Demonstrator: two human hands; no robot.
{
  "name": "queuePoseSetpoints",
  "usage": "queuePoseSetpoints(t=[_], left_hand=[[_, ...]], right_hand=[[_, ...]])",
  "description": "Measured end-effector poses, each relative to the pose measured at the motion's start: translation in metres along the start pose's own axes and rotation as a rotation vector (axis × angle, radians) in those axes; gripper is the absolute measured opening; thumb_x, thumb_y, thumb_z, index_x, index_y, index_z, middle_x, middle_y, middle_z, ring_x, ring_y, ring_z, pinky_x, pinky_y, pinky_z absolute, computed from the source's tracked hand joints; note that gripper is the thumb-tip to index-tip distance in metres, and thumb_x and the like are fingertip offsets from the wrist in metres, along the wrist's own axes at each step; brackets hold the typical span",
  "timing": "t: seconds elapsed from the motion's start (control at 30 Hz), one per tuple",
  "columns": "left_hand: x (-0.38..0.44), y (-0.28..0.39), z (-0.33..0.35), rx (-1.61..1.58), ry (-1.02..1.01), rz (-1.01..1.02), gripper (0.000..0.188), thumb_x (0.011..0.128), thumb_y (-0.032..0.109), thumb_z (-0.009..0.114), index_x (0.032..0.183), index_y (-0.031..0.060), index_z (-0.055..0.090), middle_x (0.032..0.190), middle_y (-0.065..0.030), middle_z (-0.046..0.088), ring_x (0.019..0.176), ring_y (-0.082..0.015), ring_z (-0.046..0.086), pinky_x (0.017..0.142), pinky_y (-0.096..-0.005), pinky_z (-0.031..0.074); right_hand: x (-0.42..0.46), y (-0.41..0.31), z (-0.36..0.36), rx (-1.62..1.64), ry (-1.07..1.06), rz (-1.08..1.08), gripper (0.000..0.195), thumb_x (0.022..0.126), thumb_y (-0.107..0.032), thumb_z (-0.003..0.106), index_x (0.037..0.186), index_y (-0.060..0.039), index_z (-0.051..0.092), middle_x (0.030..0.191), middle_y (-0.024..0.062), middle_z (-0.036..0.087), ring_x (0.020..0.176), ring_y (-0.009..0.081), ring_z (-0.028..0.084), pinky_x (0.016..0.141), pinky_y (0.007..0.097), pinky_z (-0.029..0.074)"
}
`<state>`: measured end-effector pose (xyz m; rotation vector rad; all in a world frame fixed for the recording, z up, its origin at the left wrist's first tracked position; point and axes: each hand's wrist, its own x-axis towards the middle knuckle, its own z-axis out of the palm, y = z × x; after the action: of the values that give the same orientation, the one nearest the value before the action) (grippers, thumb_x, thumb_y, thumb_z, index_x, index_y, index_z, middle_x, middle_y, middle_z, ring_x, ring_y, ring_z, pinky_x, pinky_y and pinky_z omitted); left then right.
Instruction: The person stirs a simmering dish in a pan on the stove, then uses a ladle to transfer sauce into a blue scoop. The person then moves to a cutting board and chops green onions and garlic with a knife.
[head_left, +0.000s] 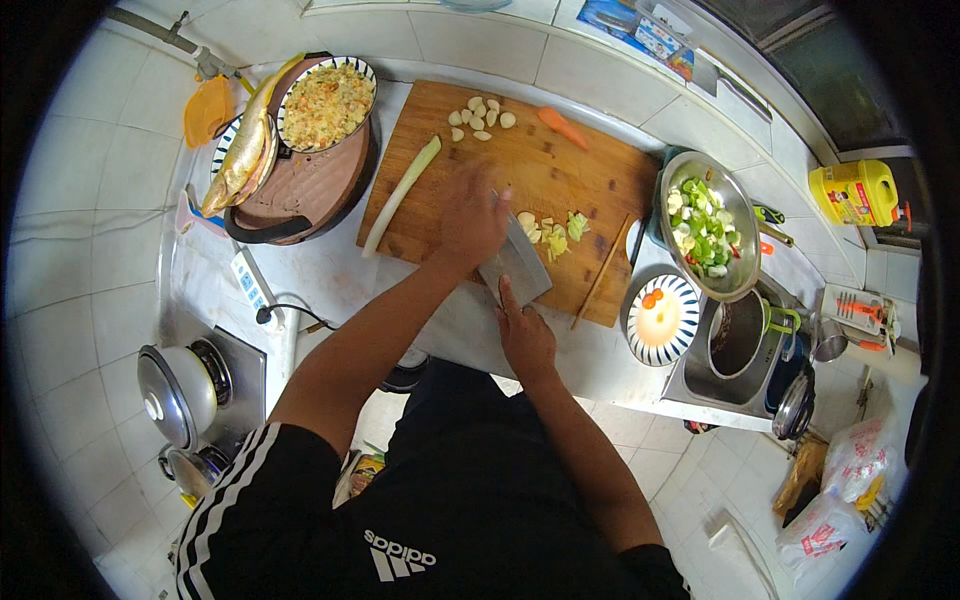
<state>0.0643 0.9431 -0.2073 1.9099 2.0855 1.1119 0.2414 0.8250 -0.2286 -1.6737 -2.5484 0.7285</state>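
My right hand (527, 334) grips the handle of a cleaver (517, 266), index finger stretched along the blade. The blade lies slanted over the near edge of a wooden cutting board (600, 180). My left hand (474, 214) is motion-blurred at the blade's far end, thumb beside the metal; whether it holds anything is unclear. Left of it lies a pale scallion stalk (401, 195). Peeled garlic cloves (477, 122) and a carrot piece (562, 126) are at the board's back. Sliced pale yellow pieces (555, 238) sit right of the blade, with wooden chopsticks (602, 271) farther right.
At left, a fish (247, 154) rests across a plate by a bowl of fried rice (328, 105) on an electric pan (315, 187). A steel bowl of chopped vegetables (750, 262), a striped plate (637, 341) and a sink (686, 382) are at right. A power strip (251, 279) lies left.
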Motion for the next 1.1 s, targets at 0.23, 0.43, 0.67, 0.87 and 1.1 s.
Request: queuePoseSetpoints(t=[0.23,0.43,0.67,0.87,1.1], left_hand=[[0.006,-0.020,0.049,0.122,-0.090,0.196,0.033,0.097,0.025,0.056,0.119,0.0019,0.053,0.134,-0.0198,0.048,0.129,-0.0404,0.045,0.116,-0.0570,0.026],[0.034,-0.024,0.043,-0.058,-0.207,0.095,0.027,0.097,0.025,0.055,0.114,0.0043,0.054,0.131,-0.0186,0.049,0.128,-0.0410,0.045,0.115,-0.0578,0.026],[0.032,-0.003,0.035,0.112,-0.039,0.304,0.034,0.095,0.028,0.059,0.119,0.0049,0.053,0.136,-0.0202,0.046,0.129,-0.0402,0.044,0.113,-0.0615,0.026],[0.009,-0.010,0.049,0.153,-0.056,0.319,0.034,0.092,0.029,0.062,0.114,0.0044,0.057,0.132,-0.0186,0.051,0.127,-0.0375,0.046,0.112,-0.0616,0.027],[0.050,0.004,0.015,0.171,-0.081,0.014,0.023,0.099,0.023,0.054,0.103,0.0012,0.057,0.111,-0.0192,0.059,0.108,-0.0366,0.056,0.096,-0.0508,0.041]], right_hand=[[0.011,0.004,0.002,-0.125,0.053,-0.061,0.068,0.096,-0.029,0.061,0.156,-0.0281,0.029,0.076,0.0138,0.061,0.063,0.0307,0.066,0.055,0.0422,0.056],[0.008,0.008,0.005,-0.178,0.108,-0.114,0.070,0.095,-0.033,0.063,0.156,-0.0285,0.030,0.074,0.0123,0.061,0.060,0.0283,0.066,0.051,0.0418,0.055],[0.005,0.010,0.008,-0.201,0.147,-0.105,0.072,0.092,-0.036,0.066,0.155,-0.0299,0.032,0.073,0.0114,0.059,0.060,0.0275,0.066,0.051,0.0407,0.056],[0.000,0.010,0.010,-0.159,0.107,-0.091,0.065,0.095,-0.031,0.062,0.154,-0.0296,0.035,0.071,0.0108,0.057,0.063,0.0280,0.066,0.054,0.0398,0.056],[0.009,0.008,0.003,0.028,0.078,-0.081,0.064,0.096,-0.029,0.060,0.154,-0.0265,0.035,0.079,0.0176,0.064,0.064,0.0343,0.066,0.058,0.0451,0.056]])
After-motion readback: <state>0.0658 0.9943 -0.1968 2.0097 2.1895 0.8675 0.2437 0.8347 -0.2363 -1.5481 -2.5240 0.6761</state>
